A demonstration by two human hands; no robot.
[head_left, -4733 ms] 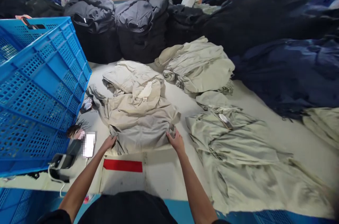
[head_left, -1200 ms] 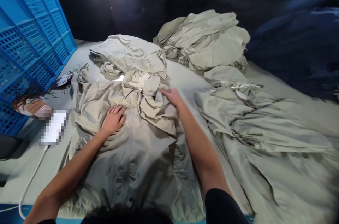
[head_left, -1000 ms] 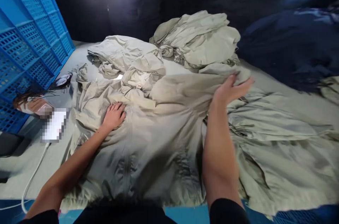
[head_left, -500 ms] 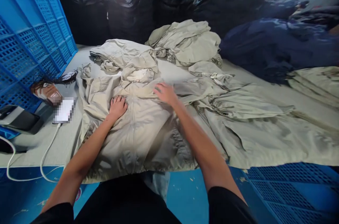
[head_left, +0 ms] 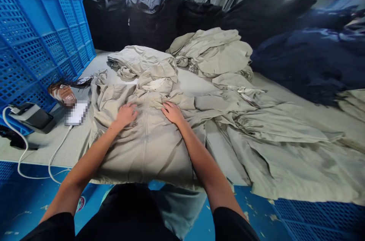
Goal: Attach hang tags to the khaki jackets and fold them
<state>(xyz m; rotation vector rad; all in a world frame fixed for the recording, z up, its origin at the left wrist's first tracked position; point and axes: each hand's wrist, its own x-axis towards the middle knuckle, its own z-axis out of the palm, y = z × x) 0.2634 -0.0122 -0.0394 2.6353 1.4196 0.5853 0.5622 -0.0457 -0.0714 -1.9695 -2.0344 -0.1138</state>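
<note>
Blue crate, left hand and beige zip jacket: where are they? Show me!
blue crate (head_left: 42, 35), head view, side wall
left hand (head_left: 125, 114), head view, back of the hand
beige zip jacket (head_left: 145, 153), head view, front zip
</note>
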